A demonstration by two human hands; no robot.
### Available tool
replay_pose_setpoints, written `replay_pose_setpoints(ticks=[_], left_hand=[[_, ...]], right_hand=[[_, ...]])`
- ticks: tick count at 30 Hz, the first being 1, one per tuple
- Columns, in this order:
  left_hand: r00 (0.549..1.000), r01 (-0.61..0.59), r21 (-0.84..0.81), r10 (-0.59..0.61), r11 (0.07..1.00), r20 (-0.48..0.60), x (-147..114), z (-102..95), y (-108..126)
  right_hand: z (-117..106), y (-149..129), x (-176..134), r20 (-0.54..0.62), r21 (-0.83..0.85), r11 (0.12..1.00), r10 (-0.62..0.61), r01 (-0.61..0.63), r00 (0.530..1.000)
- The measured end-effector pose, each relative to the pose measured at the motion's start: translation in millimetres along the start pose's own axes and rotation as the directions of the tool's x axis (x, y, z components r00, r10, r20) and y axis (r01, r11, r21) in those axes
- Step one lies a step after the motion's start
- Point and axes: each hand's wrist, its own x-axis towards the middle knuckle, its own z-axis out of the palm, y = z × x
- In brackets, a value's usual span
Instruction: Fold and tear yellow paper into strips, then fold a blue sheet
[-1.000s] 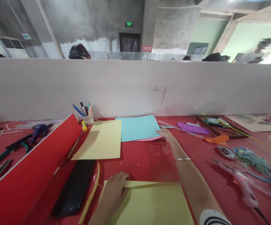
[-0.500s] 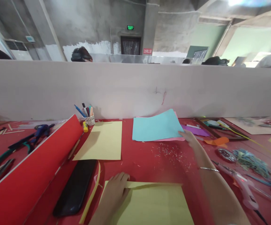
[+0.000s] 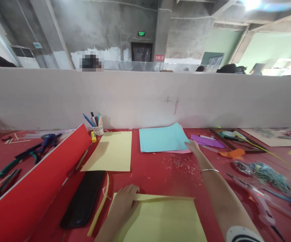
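Panel: flat red panel with a white edge [image 3: 49, 174] is standing tilted at far left.
Phone: black rectangular phone [image 3: 85, 200] is lying beside it, with 1 narrow curved yellow strip [image 3: 100, 210] just to its right.
Far sheet: 1 pale yellow rectangular paper sheet [image 3: 112, 151] is lying flat, untouched.
Left hand: bare left hand [image 3: 125, 200] is resting on the near sheet's top-left corner, fingers bending; cannot tell if they're pinching.
Near sheet: 1 larger-looking pale yellow paper sheet [image 3: 160, 220] is lying nearest the person, its top edge showing a narrow fold or curl.
Blue paper: light blue rectangular paper [image 3: 162, 139] is lying near the partition, pink paper [image 3: 185, 151] peeking out underneath.
Right hand: bare right hand [image 3: 194, 148] is reaching forward, fingertips pinching the blue paper's right edge.
Progress: looking early; only that edge is appearing worked, the rest lying unfolded, blue paper not yet squared over the pink.
Glue gun: pale pink plastic glue gun [image 3: 258, 198] is lying unused at right.
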Motion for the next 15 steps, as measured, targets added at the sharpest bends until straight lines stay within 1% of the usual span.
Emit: replay_pose_setpoints(ticks=[2, 5, 7, 8, 10, 11, 12, 13, 15], left_hand=[[1.0, -0.002, 0.005, 0.002, 1.0, -0.01, 0, 0.7, -1], [1.0, -0.008, 0.01, 0.008, 1.0, -0.027, 0, 1.8, -2], [1.0, -0.011, 0.008, 0.011, 1.0, -0.025, 0, 1.3, -2], [1.0, -0.013, 0.006, 0.013, 1.0, -0.027, 0, 0.7, -1], [0.999, -0.02, 0.007, 0.02, 1.0, -0.036, -1, -0.6, 0], [0.999, -0.021, 0.013, 0.022, 1.0, -0.042, -1, -0.9, 0], [0.999, -0.02, 0.023, 0.022, 1.0, -0.05, -1, -0.9, 0], [0.998, -0.021, 0.033, 0.023, 0.999, -0.06, -1, -0.3, 0], [0.996, -0.032, 0.046, 0.036, 0.998, -0.084, -1, 2.4, -2]], right_hand=[[2, -7, -6, -0.003, -0.054, 0.998, 0.018, -0.018, 1.0], [2, -21, -16, -0.044, -0.123, 0.992, 0.035, -0.041, 0.998], [-1, -32, -22, -0.064, -0.163, 0.986, 0.012, -0.022, 0.998], [-2, -39, -25, -0.057, -0.176, 0.984, -0.016, 0.006, 0.998], [-5, -53, -33, 0.009, -0.181, 0.977, -0.108, 0.108, 0.994], [-7, -60, -39, 0.068, -0.169, 0.97, -0.167, 0.176, 0.984], [-8, -67, -47, 0.138, -0.145, 0.957, -0.23, 0.25, 0.963], [-10, -73, -58, 0.216, -0.109, 0.94, -0.294, 0.322, 0.931], [-14, -83, -89, 0.352, -0.02, 0.9, -0.402, 0.436, 0.845]])
